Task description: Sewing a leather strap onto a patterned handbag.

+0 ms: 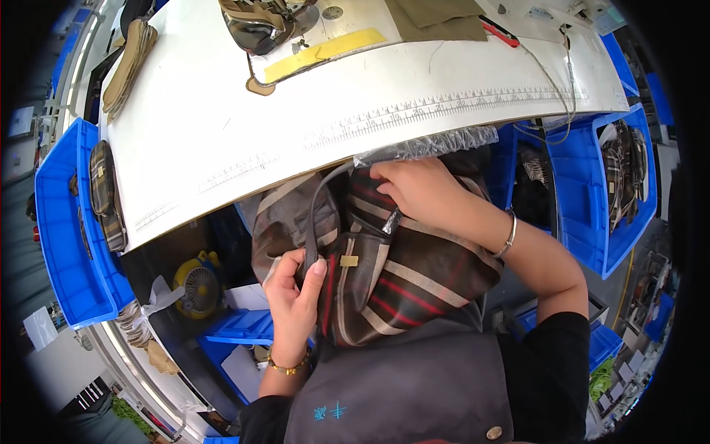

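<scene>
My left hand (293, 293) pinches the strap (311, 220); my right hand (419, 189) curls, its grip unclear. The bag (418, 277) looks mostly sewn; strap work seems unfinished.

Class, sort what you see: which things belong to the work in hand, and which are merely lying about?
In hand:
striped bag
dark strap, pinched in the left hand
plastic wrapping by the right hand

Apparently lying about:
yellow fan
red-and-black tool
brown sheet

Hands (291, 294) on striped bag (423, 285)
</scene>
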A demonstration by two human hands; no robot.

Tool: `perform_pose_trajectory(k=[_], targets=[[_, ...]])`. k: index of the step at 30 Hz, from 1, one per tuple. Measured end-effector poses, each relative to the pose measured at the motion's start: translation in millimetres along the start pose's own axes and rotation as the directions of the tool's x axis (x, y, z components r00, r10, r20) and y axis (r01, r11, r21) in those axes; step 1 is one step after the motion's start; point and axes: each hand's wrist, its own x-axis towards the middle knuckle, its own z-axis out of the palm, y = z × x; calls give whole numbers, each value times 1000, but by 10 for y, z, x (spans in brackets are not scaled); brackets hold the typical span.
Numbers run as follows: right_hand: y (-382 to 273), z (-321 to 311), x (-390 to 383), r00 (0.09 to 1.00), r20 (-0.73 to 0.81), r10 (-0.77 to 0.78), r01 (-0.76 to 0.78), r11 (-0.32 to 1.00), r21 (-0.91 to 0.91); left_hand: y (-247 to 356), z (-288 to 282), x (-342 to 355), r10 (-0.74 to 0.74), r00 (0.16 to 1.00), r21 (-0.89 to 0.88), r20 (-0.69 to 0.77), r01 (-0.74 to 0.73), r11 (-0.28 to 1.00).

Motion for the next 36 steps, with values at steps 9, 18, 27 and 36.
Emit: perform_pose_trajectory(k=[9, 18, 27, 36], targets=[[-35, 203, 89, 976, 200, 90, -93, 996, 5, -77, -66, -173, -39, 998, -33, -55, 38, 999], [-321, 333, -348, 975, 145, -167, 178, 982, -69, -134, -67, -268, 38, 991, 74, -131, -28, 997], [-671, -61, -656, 975, 135, -177, 214, 913, -347, -105, -165, -342, 33, 983, 30, -183, -28, 999], [-710, -130, -789, 971, 181, -154, 211, 909, -359, -92, -184, -369, -1, 981, -21, -195, -3, 1000]])
